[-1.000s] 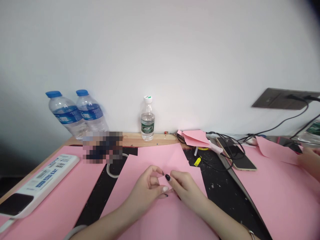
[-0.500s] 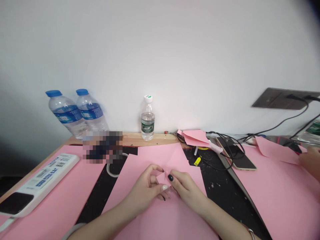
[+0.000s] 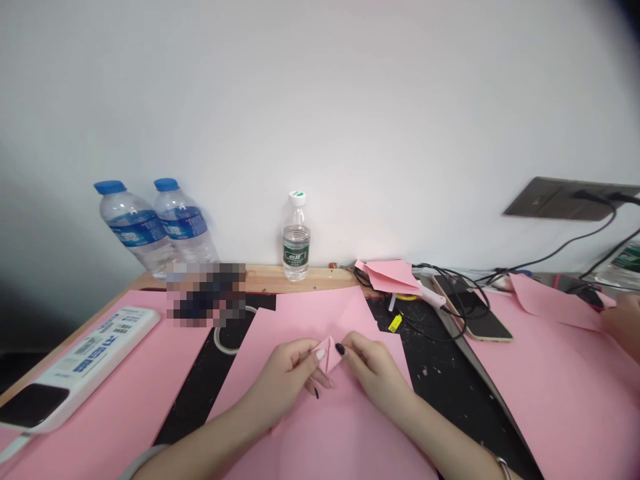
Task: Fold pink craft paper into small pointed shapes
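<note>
A small piece of folded pink paper (image 3: 331, 362) is held between both hands above larger pink sheets (image 3: 320, 310) on the table. My left hand (image 3: 296, 365) pinches its left side, thumb in front and the other fingers curled behind. My right hand (image 3: 371, 363) grips the right edge between a dark-nailed thumb and fingers that are partly hidden. A crease or flap edge runs down the middle of the folded paper. Its back side is out of sight.
Water bottles (image 3: 134, 223) with blue caps and a smaller bottle (image 3: 297, 243) stand by the wall. A white power strip (image 3: 95, 357) lies left, a tape roll (image 3: 220, 341) nearby. Cables and a phone (image 3: 475, 310) lie right. Another person's hand (image 3: 623, 327) is at the far right.
The folded paper has turned between my fingers, so more of its front and its middle crease shows. My left thumb has shifted up and left on it.
</note>
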{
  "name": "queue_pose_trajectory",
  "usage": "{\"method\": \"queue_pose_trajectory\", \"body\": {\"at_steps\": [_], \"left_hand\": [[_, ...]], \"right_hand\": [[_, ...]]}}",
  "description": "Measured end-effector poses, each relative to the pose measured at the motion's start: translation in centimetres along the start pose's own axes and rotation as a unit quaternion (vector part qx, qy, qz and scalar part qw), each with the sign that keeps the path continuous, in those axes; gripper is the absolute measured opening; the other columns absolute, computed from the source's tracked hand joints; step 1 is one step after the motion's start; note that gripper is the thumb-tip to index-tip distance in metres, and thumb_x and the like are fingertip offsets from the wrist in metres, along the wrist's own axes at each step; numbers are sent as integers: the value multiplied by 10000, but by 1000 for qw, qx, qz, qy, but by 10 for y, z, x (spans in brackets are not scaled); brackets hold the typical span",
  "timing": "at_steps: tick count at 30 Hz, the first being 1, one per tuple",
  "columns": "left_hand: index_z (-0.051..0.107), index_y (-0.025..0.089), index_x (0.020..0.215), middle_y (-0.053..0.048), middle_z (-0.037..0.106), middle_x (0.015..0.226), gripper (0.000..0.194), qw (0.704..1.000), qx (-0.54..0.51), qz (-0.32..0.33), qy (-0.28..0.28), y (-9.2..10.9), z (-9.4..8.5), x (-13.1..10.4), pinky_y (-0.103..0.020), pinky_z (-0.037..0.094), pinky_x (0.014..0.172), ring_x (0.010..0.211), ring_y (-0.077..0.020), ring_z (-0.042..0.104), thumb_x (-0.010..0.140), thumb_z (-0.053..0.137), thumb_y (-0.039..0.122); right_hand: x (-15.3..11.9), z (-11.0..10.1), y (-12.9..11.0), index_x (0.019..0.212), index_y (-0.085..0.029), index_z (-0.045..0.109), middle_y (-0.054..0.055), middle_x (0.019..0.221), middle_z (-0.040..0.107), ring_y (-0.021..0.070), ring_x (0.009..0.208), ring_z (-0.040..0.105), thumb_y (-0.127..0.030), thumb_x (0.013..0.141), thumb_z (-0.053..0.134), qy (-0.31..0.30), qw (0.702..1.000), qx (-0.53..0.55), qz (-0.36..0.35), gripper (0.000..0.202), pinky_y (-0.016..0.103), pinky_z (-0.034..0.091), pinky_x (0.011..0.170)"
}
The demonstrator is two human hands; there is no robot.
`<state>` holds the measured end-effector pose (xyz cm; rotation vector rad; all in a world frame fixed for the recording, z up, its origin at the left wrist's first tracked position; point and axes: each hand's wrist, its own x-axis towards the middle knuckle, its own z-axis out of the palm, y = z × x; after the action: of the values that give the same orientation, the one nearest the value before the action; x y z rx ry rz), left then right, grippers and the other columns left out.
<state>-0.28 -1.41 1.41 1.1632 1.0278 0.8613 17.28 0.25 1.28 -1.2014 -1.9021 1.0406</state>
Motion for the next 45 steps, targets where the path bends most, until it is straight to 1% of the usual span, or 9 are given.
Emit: {"method": "queue_pose_trajectory", "body": {"at_steps": [3, 7, 14, 20, 24, 31, 35, 41, 45], "left_hand": [[655, 137, 926, -60, 694, 759, 292, 999, -4, 4, 41, 0, 1, 0, -292, 513, 632, 697, -196, 664, 842, 530, 387], [674, 168, 973, -72, 699, 940, 292, 998, -36, 10, 54, -2, 3, -2, -339, 523, 743, 833, -224, 666, 841, 536, 390], [672, 199, 1036, -70, 698, 999, 292, 997, -53, 23, 47, -3, 5, -3, -351, 525, 776, 911, -236, 650, 856, 525, 377], [658, 199, 1071, -68, 683, 1055, 306, 996, -57, 41, 59, -4, 8, -6, -369, 517, 817, 961, -245, 627, 857, 524, 373], [654, 207, 1076, -59, 681, 1063, 306, 996, -62, 33, 58, -3, 9, -7, -362, 504, 840, 993, -244, 612, 858, 523, 377], [644, 222, 1073, -53, 671, 1080, 297, 995, -84, 31, 45, 2, 13, -7, -355, 499, 829, 995, -234, 603, 841, 548, 380], [641, 197, 1042, -68, 669, 1070, 290, 994, -106, -2, 28, 2, 12, -5, -340, 506, 793, 978, -230, 613, 806, 599, 360], [646, 162, 1002, -101, 683, 1025, 320, 987, -152, -51, -22, -3, 6, 0, -383, 501, 801, 968, -262, 635, 768, 643, 380], [666, 156, 952, -100, 698, 992, 304, 985, -159, -65, -11, -4, 6, 1, -394, 497, 807, 920, -268, 656, 750, 662, 383]], "right_hand": [[0, 1, 3, 858, -184, 507, -56, 575, 399, 109, 502, 372, -192, 849, 425, 31, 999, 9, 23, 83, 229, 289, 480], [-2, 6, 3, 1015, -187, 514, -27, 661, 505, 118, 543, 468, -188, 831, 470, 28, 998, 52, 10, 189, 229, 371, 503], [-4, 10, 1, 1015, -187, 573, 30, 813, 626, 138, 662, 577, -89, 793, 429, 35, 997, 66, 0, 282, 241, 461, 585], [-3, 8, -5, 1053, -176, 593, 47, 850, 658, 156, 688, 610, -133, 787, 487, 51, 996, 70, -3, 290, 251, 499, 597], [-3, 9, -4, 1054, -167, 623, 68, 891, 686, 180, 738, 632, -121, 772, 488, 82, 995, 49, -12, 317, 288, 518, 661], [-1, 8, -6, 955, -183, 661, 65, 920, 689, 179, 731, 640, -106, 740, 466, 120, 987, 105, 36, 300, 292, 529, 640], [1, 6, -5, 854, -203, 687, 57, 902, 655, 193, 852, 613, -61, 696, 451, 140, 985, 103, -1, 318, 266, 518, 638], [0, 8, -3, 847, -201, 671, 52, 920, 612, 145, 696, 604, -62, 712, 435, 112, 987, 112, -16, 305, 247, 510, 562], [-1, 9, -3, 819, -199, 660, 62, 943, 623, 166, 781, 606, -60, 728, 451, 101, 992, 63, -30, 267, 233, 489, 555]]}}
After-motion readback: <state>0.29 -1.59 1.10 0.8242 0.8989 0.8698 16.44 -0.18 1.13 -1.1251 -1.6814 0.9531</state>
